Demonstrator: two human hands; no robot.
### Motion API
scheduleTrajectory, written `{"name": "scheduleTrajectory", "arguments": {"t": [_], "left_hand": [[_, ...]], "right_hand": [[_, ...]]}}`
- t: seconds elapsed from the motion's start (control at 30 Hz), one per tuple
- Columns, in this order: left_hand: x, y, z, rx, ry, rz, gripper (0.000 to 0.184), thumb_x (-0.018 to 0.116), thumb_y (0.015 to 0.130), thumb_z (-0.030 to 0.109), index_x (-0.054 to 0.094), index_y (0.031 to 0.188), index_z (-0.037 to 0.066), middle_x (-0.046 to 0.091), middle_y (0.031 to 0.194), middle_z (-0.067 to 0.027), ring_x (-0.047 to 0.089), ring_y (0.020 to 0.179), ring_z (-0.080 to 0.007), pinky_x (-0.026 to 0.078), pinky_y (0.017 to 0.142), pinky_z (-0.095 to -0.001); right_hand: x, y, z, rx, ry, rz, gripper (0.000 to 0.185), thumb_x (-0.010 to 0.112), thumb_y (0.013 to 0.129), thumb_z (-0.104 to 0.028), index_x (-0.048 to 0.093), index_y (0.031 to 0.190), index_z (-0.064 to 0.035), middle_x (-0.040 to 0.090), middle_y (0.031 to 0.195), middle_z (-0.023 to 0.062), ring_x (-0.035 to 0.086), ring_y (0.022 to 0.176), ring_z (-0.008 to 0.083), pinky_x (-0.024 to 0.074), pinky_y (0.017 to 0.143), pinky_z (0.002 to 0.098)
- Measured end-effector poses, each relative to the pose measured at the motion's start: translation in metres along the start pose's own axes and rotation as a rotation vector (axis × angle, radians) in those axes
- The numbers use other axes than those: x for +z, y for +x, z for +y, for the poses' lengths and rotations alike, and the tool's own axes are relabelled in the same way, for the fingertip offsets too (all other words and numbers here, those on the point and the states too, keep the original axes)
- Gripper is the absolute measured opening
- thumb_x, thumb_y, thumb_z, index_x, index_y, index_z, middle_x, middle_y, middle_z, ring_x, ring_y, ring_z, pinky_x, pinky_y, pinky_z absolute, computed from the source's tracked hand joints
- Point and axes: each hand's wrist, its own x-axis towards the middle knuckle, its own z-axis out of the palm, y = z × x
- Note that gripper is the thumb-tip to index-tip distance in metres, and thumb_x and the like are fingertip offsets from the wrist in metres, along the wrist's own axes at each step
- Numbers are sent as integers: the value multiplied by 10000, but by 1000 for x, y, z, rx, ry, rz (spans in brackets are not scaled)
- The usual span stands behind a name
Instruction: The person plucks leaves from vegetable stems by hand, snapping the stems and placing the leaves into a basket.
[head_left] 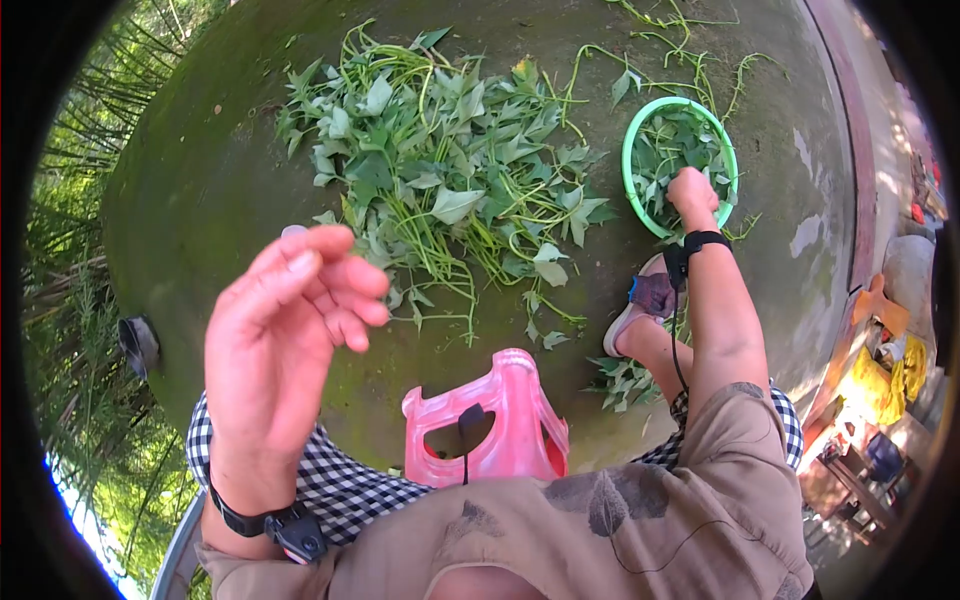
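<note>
Moss-stained ground (170,230) forms the work surface, bordered by greenery (70,170) on the left and, beyond a reddish edge (858,150), by a cluttered strip with yellow cloth (885,385) on the right. Leafy vines (440,170) lie in a loose heap on the ground, ahead of a pink stool (520,400), with a green basket (628,165) of leaves (660,145) to their right. The right hand (693,198) is curled inside the basket, its grip on any leaves indeterminable; the left hand (285,320) is raised, fingers part-bent and loosely spread.
</note>
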Motion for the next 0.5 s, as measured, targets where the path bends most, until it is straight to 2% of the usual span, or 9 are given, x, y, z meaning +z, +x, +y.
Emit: {"name": "scheduleTrajectory", "arguments": {"t": [0.03,0.13,0.23,0.27,0.3,0.33,0.37,0.4,0.5], "left_hand": [[-2,0,4,48,-7,6,285,472,969,132,569,1140,-73,671,930,-210,666,779,-249,532,653,-304],[-9,-2,14,109,-91,-24,288,440,983,118,556,1158,-80,665,964,-211,661,798,-249,532,665,-312],[-13,-6,19,150,-87,-53,286,449,976,112,555,1158,-82,664,972,-208,660,805,-248,529,668,-308],[-14,-6,20,142,-103,-62,284,453,973,108,555,1158,-82,664,972,-207,660,804,-247,528,668,-308],[-15,-7,19,133,-119,-70,283,457,969,104,555,1158,-82,665,972,-207,660,804,-246,528,669,-308],[-16,-8,19,124,-132,-79,281,461,965,100,555,1158,-82,665,972,-206,660,803,-244,528,669,-308],[-14,-9,20,115,-95,-49,286,467,979,124,572,1171,-61,657,958,-173,624,798,-230,487,656,-299],[-15,-10,21,124,-90,-47,284,467,978,122,573,1169,-60,657,959,-173,625,797,-230,488,657,-298],[-21,-11,20,156,-92,-18,265,509,939,100,579,1129,-69,680,933,-189,656,774,-230,524,670,-303]], "right_hand": [[-13,-12,-10,2,-21,43,319,594,836,-211,699,1121,-113,665,1179,149,639,1098,325,511,863,414],[-48,-44,-49,-96,-53,231,274,554,852,-181,709,1070,-123,681,1122,156,656,1054,334,496,850,460],[-54,-88,-100,-389,-172,439,250,524,871,-172,670,1064,-111,668,1055,140,666,957,341,511,800,458],[-52,-108,-122,-497,-176,415,231,518,867,-159,686,1016,-105,670,1020,146,669,924,344,523,769,443],[-45,-132,-141,-678,-109,372,204,534,840,-136,705,940,-87,682,962,156,682,891,338,538,740,443],[-29,-148,-163,-796,57,158,188,561,793,-133,710,877,-57,691,899,160,691,855,337,548,731,458],[-29,-182,-182,-844,87,-88,222,576,762,-151,716,898,-45,704,925,159,694,870,329,554,757,450],[-10,-205,-198,-869,99,-237,250,578,764,-172,724,928,-51,706,992,156,691,904,330,553,776,431],[43,-259,-230,-822,40,-394,240,581,802,-168,734,955,-63,701,1054,156,676,991,314,536,831,404]]}}
